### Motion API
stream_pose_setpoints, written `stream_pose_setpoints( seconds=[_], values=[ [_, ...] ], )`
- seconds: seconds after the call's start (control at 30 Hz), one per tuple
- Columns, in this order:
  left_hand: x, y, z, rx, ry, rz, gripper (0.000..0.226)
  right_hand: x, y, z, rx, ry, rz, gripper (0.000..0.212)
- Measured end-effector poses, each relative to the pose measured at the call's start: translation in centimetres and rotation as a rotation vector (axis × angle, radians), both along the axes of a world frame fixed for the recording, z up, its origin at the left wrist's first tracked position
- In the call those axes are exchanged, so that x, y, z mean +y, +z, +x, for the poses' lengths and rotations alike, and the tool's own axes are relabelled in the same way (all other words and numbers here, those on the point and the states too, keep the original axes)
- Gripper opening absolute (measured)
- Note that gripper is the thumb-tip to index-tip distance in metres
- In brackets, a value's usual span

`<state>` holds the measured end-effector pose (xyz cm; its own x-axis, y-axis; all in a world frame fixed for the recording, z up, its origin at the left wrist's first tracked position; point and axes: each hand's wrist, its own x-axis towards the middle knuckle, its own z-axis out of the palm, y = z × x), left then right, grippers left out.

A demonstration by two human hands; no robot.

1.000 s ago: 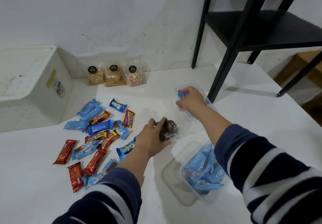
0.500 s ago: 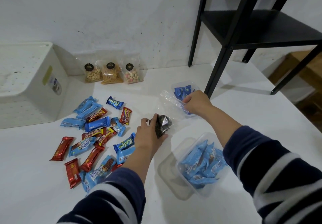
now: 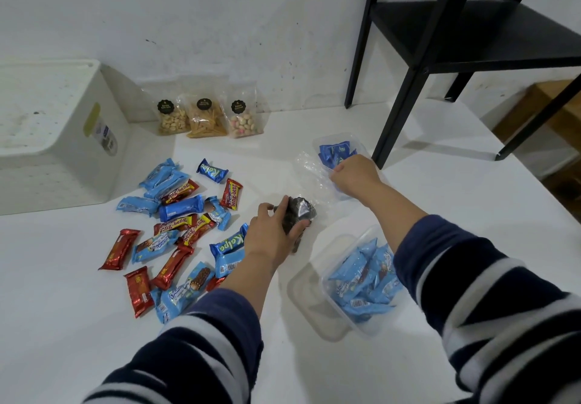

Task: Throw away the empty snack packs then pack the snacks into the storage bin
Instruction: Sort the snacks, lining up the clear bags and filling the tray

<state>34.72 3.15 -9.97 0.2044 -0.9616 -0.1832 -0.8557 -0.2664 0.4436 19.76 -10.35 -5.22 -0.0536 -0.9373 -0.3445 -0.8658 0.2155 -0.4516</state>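
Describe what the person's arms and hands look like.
Both arms wear long sleeves with wide navy and white stripes, pushed up so the forearms show. The left hand and right hand are bare: no gloves, rings, watch or markings visible.

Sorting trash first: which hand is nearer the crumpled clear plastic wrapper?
Right hand grips the crumpled clear plastic wrapper; left hand lies nearer me, holding a dark pack.

desk [image 3: 78, 325]: plain white
snack bars [image 3: 176, 224]: mix of light blue, darker blue and shiny red wrappers
storage bin [image 3: 47, 139]: white, yellow sticker
sleeves [image 3: 490, 318]: navy with white stripes
metal shelf [image 3: 471, 29]: black
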Motion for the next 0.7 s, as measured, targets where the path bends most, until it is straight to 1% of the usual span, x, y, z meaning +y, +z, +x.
stream_pose_setpoints(
  seconds=[0.03, 0.07, 0.17, 0.23, 0.3, 0.33, 0.43, 0.47, 0.53, 0.63, 0.7],
  values=[
    [0.0, 0.0, 0.0, 0.001, 0.003, -0.004, 0.073, 0.0, 0.0, 0.0, 0.009, -0.004, -0.001, 0.043],
    [0.0, -0.1, 0.1, -0.001, 0.007, -0.006, 0.071, 0.9, 1.3, 0.3, -0.001, 0.000, -0.003, 0.044],
    [0.1, -0.2, 0.0, -0.014, 0.016, -0.005, 0.070, 2.2, 3.1, 0.7, -0.050, 0.027, -0.005, 0.026],
    [0.1, -0.2, -0.2, -0.012, 0.020, -0.002, 0.070, 2.3, 3.3, 0.8, -0.058, 0.016, -0.018, 0.024],
    [0.2, -0.2, -0.3, -0.007, 0.021, -0.005, 0.071, 2.5, 3.6, 1.1, -0.031, 0.041, -0.039, 0.014],
    [0.2, -0.2, -0.3, -0.007, 0.019, -0.003, 0.071, 2.6, 3.7, 1.1, -0.020, 0.054, -0.043, 0.014],
    [0.2, -0.1, -0.4, -0.019, 0.012, 0.010, 0.072, 2.9, 3.8, 1.4, 0.035, 0.049, -0.026, 0.035],
    [0.2, -0.1, -0.5, -0.023, 0.011, 0.012, 0.072, 3.1, 3.9, 1.4, 0.058, 0.043, -0.027, 0.039],
    [0.3, -0.2, -0.5, -0.020, 0.016, 0.011, 0.071, 3.2, 3.8, 1.4, 0.053, 0.070, -0.042, 0.038],
    [0.3, -0.2, -0.5, -0.016, 0.029, 0.009, 0.071, 2.9, 3.4, 0.9, -0.054, 0.042, -0.053, 0.032],
    [0.3, -0.2, -0.5, -0.018, 0.037, 0.004, 0.072, 2.8, 3.5, 0.6, -0.102, 0.020, -0.019, 0.027]
  ],
)
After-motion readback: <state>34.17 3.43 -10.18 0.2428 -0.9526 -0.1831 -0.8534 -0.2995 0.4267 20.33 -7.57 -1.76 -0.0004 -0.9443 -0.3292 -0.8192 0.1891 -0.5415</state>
